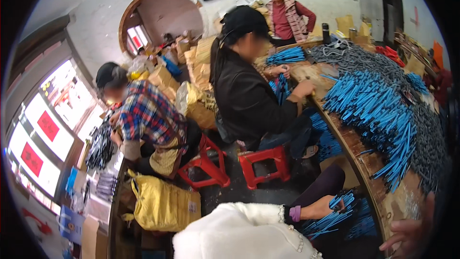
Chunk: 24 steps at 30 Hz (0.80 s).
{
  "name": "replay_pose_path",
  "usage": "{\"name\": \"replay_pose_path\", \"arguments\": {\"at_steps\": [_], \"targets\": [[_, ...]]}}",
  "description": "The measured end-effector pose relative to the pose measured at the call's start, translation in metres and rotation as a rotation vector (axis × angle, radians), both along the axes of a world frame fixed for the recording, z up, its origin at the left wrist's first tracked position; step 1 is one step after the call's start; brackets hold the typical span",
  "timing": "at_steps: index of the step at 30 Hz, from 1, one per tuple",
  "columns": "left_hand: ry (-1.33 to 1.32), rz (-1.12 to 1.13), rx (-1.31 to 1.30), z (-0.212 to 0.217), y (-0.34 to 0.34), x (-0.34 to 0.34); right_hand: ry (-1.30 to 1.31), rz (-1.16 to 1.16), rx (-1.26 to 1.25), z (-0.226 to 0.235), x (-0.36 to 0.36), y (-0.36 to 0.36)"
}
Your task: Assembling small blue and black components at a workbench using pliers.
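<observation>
My left hand (316, 209), in a white fluffy sleeve with a purple cuff, is closed around a bunch of thin blue sticks (331, 221) beside the table's near edge. More blue sticks (362, 221) lie low down, just right of that bunch. Over the table's near right corner is my right hand (410, 230), fingers apart and holding nothing I can see. Clear crumpled plastic (410, 204) lies close to it. A large heap of blue sticks (373, 110) covers the wooden table (368, 163), with dark grey sticks (383, 69) heaped behind and to the right.
Left of the table, a person in black (254, 86) handles blue sticks on a red stool (264, 165). Another in plaid (152, 110) works at the left bench. A third person (287, 17) stands at the back. A yellow sack (163, 204) sits to my left.
</observation>
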<state>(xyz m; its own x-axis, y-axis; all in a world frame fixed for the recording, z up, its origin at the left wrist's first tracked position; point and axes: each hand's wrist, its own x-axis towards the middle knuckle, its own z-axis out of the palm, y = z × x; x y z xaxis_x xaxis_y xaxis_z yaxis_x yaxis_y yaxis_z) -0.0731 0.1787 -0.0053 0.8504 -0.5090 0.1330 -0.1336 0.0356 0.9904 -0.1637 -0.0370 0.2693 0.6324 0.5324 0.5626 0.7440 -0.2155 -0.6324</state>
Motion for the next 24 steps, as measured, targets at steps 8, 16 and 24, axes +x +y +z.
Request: {"name": "replay_pose_path", "arguments": {"at_steps": [8,16,24], "targets": [[-0.049,-0.003,0.020,-0.008,-0.008,0.001,0.108,0.313,-0.083,-0.001,0.036,-0.004],[-0.049,-0.023,0.004,-0.006,-0.006,0.003,-0.010,0.067,-0.119,-0.003,0.019,0.007],[-0.076,0.007,-0.026,-0.012,-0.005,0.004,-0.007,0.097,-0.199,0.005,0.020,0.015]]}}
